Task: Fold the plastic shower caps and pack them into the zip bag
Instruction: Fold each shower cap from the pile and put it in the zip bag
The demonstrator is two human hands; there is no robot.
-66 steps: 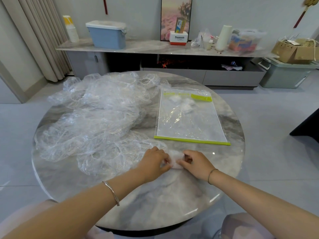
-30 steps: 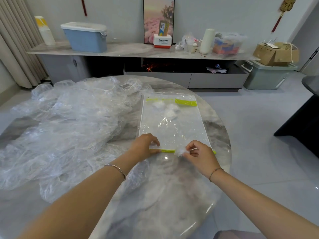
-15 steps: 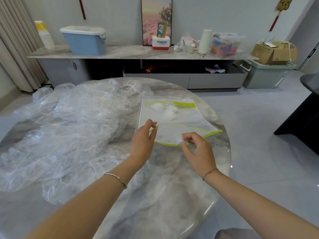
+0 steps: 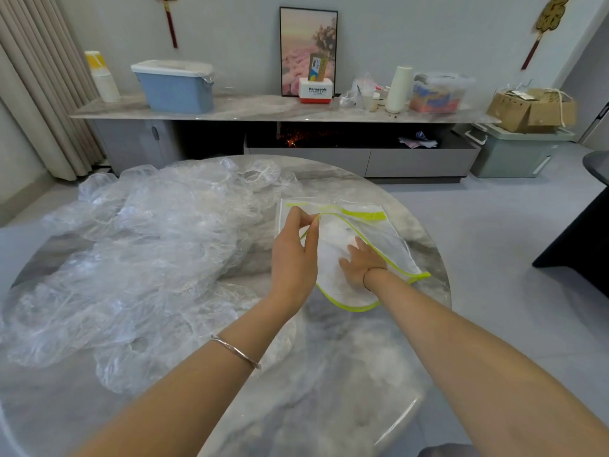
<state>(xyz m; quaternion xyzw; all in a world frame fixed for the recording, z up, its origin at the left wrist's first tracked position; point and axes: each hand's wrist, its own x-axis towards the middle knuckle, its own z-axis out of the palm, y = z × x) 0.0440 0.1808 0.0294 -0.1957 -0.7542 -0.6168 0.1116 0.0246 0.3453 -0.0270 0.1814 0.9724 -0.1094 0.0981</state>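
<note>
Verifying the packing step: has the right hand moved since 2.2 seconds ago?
Yes. The right hand moved forward from the near edge of the round marble table into the clear green-edged zip bag.

Clear bag with lime-yellow edging, clear glossy caps, grey-and-white marbled table, blue bin with white lid, silver bangle, black-framed pink picture

Right hand — now inside the zip bag.
</note>
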